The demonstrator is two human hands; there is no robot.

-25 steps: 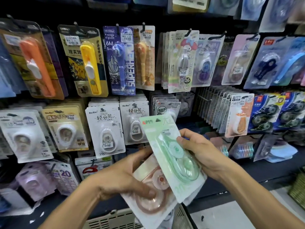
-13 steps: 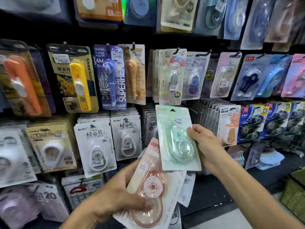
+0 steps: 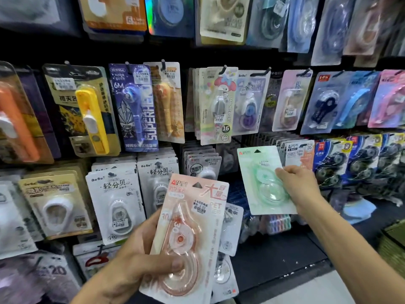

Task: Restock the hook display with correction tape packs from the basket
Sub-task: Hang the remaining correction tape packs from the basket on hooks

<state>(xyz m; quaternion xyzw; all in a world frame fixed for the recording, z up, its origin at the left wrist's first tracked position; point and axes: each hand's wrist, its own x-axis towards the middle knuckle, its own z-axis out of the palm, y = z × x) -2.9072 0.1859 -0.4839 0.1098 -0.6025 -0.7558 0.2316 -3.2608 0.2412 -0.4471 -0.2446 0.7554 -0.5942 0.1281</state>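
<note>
At the left and centre of the frame, the hook display [image 3: 131, 106] hangs crowded, card edges overlapping. At lower centre, the left hand [image 3: 140, 255] grips a stack fronted by the peach correction tape pack [image 3: 188, 233], thumb pressed on its blister. Between this and the green correction tape pack [image 3: 263, 181] a dark gap opens. The right hand [image 3: 302, 187] pinches the green pack's right edge, right of centre. A woven basket [image 3: 392, 244] edge shows lower right.
</note>
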